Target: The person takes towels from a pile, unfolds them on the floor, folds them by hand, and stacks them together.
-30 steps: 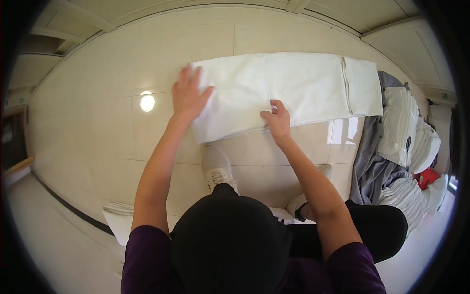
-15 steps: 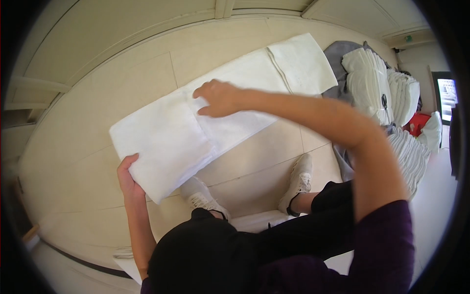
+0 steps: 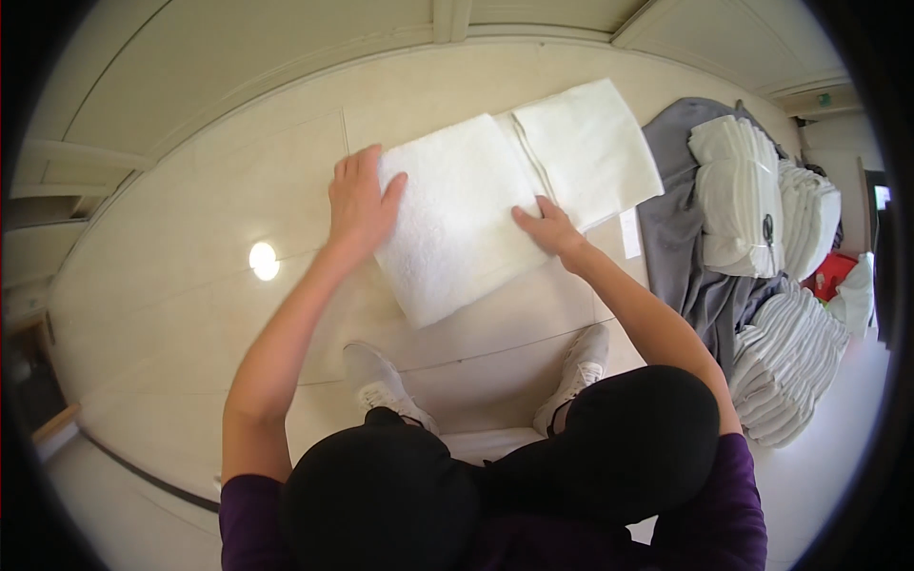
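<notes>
Item: white terry towel [image 3: 495, 205], on pale tiled floor [image 3: 190, 285], part-folded (one layer doubled over); further folds judged outstanding. Left hand [image 3: 360, 205] flat, fingers spread, pressing fold edge; right hand [image 3: 549, 228] flat, pressing, gripping nothing.

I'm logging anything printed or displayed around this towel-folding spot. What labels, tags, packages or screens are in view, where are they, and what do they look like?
Tag: small white rectangle at the white towel's right edge, beside the grey cloth.
Mark: small dark patch on the upper stack of folded white towels, right.
Screen: bright sliver at the far right rim, mostly cut off.
Red object: between the stacks; kind unclear.
</notes>
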A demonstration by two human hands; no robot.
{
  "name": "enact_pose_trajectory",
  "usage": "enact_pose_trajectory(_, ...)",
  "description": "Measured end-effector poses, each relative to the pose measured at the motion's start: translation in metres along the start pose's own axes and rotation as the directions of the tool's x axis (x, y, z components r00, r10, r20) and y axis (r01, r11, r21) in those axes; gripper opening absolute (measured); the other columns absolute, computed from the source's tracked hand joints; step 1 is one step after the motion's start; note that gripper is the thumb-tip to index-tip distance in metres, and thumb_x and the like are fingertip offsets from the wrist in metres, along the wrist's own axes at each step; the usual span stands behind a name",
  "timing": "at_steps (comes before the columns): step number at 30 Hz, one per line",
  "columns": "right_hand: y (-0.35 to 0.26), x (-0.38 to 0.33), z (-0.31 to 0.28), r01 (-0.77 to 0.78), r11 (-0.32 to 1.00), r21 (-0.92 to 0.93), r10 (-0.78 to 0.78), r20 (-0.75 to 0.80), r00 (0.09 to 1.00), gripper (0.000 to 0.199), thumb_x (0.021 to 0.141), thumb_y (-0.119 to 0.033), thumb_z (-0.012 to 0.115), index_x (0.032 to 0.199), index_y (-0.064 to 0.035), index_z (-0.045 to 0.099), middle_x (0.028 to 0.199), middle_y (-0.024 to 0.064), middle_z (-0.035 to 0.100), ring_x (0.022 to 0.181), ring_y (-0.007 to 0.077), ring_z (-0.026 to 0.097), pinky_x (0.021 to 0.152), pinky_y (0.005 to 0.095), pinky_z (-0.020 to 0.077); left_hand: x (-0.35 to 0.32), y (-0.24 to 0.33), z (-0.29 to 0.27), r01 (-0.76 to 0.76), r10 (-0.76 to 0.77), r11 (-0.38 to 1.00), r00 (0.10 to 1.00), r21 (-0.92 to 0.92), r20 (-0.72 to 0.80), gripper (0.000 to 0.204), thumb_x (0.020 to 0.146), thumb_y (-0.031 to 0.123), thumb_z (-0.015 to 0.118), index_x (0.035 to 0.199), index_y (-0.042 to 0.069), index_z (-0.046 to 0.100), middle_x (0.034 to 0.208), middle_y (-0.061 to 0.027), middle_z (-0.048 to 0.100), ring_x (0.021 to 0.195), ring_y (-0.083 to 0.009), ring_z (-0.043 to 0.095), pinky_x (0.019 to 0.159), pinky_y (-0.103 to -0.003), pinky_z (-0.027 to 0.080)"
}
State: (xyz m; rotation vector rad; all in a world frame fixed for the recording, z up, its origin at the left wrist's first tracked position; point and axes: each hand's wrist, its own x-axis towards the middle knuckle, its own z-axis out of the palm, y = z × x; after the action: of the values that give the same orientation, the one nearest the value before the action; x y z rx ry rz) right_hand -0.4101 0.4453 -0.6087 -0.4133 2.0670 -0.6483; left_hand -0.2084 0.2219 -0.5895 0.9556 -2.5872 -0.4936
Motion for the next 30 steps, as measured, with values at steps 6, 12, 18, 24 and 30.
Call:
enact_pose_trajectory(6,0.043,-0.019,0.000,0.152,0.930,0.334,-0.152,-0.027,0.988,0.049,0.092,-0.025,0.069,0.130,0.0020,0.055,0.119,0.0150,0.065,0.105,0.0238,0.061,0.088,0.0368,0.0493,0.007,-0.086,0.030,0.489,-0.245,0.785,0.808,-0.380,0.536,0.049,0.086,0.026,0.074,0.126,0.004,0.056,0.123,-0.0144,0.061,0.116,-0.0302,0.055,0.096,-0.042,0.045)
enact_pose_trajectory(12,0.031,-0.030,0.022,0.226,0.958,-0.175,-0.261,-0.215,0.941,0.046,0.088,-0.013,0.070,0.130,-0.0033,0.055,0.114,0.0168,0.063,0.102,0.0322,0.060,0.090,0.0408,0.0492,-0.058,-0.042,0.017,0.467,-0.467,0.874,0.883,-0.132,0.035,0.044,0.087,0.018,0.070,0.127,0.006,0.054,0.131,-0.0132,0.055,0.122,-0.0314,0.051,0.101,-0.046,0.040)
enact_pose_trajectory(18,-0.030,0.020,0.023,0.719,0.311,-0.621,-0.899,0.054,0.435,0.064,0.092,-0.023,0.068,0.149,-0.0102,0.041,0.155,0.0173,0.040,0.143,0.0396,0.035,0.115,0.0505,0.0338,-0.099,0.067,0.027,-0.364,0.366,0.930,0.890,-0.059,0.273,0.067,0.092,0.038,0.066,0.149,0.009,0.045,0.158,-0.0200,0.034,0.150,-0.0404,0.024,0.117,-0.068,0.012)
enact_pose_trajectory(24,-0.031,0.063,0.031,0.696,0.224,-0.682,-0.777,0.306,0.550,0.070,0.099,-0.044,0.055,0.156,-0.0103,0.032,0.164,0.0131,0.025,0.151,0.0402,0.019,0.122,0.0518,0.0222,-0.108,0.067,0.043,-0.363,0.366,0.929,0.861,-0.077,0.353,0.073,0.091,0.044,0.066,0.152,0.011,0.042,0.160,-0.0166,0.032,0.151,-0.0386,0.022,0.118,-0.067,0.009)
enact_pose_trajectory(30,0.012,-0.023,0.011,0.629,0.504,-0.591,-0.789,-0.019,0.614,0.065,0.094,-0.022,0.064,0.151,-0.0032,0.038,0.160,0.0226,0.028,0.148,0.0429,0.024,0.120,0.0551,0.0225,-0.076,-0.008,0.014,0.319,-0.320,0.947,0.931,0.034,0.177,0.070,0.091,0.041,0.069,0.146,0.004,0.045,0.150,-0.0237,0.044,0.141,-0.0397,0.038,0.117,-0.060,0.023)
